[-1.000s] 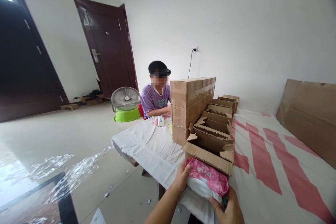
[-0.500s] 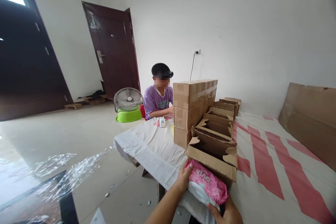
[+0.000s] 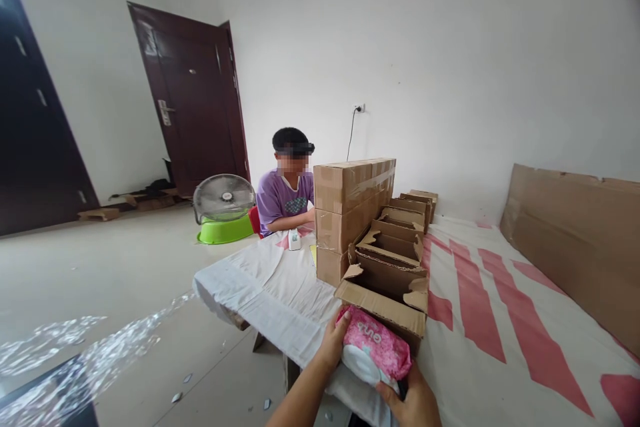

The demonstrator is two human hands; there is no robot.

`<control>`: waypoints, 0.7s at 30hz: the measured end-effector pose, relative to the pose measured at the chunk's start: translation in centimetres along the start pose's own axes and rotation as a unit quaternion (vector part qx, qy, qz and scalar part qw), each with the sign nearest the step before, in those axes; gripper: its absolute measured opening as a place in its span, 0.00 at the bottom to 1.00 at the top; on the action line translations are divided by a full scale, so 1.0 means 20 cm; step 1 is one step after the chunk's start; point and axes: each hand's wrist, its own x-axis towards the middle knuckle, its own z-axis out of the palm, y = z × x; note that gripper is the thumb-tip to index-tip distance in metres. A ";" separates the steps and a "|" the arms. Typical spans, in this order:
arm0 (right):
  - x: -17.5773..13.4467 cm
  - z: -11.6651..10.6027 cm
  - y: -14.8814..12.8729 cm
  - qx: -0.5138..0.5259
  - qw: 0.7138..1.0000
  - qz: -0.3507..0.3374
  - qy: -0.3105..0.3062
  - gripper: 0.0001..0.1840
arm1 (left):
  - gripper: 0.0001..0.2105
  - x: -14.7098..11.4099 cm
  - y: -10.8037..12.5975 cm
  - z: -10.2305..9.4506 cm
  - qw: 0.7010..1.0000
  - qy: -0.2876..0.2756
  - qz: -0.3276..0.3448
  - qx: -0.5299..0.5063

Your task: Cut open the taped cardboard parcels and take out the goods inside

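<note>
A soft pink and white packet (image 3: 376, 347) is held between both my hands at the table's near edge. My left hand (image 3: 331, 341) grips its left end, and my right hand (image 3: 411, 400) holds its lower right side from beneath. Just behind the packet stands an open brown cardboard box (image 3: 386, 287) with its flaps up, the nearest of a row of open boxes (image 3: 400, 227) running away from me.
Sealed cardboard boxes (image 3: 353, 203) are stacked left of the open row. The table wears a white cloth with pink stripes (image 3: 500, 320). A person in a purple shirt (image 3: 283, 197) sits at the far end. Flat cardboard (image 3: 575, 240) leans at right. A fan (image 3: 223, 203) stands on the floor.
The view has shifted slightly to the right and down. The packet stays in both hands, just in front of the nearest open box.
</note>
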 end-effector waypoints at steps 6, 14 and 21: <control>0.01 -0.02 -0.06 0.035 0.999 0.008 0.016 0.30 | 0.27 -0.01 0.01 0.02 1.000 0.002 -0.011 -0.018; 0.02 -0.09 -0.15 0.050 0.999 0.007 0.020 0.28 | 0.26 -0.01 0.01 0.01 1.000 -0.004 -0.006 -0.016; 0.02 -0.10 -0.16 0.069 0.997 -0.012 0.024 0.28 | 0.24 -0.01 0.02 0.01 1.000 -0.001 -0.001 -0.015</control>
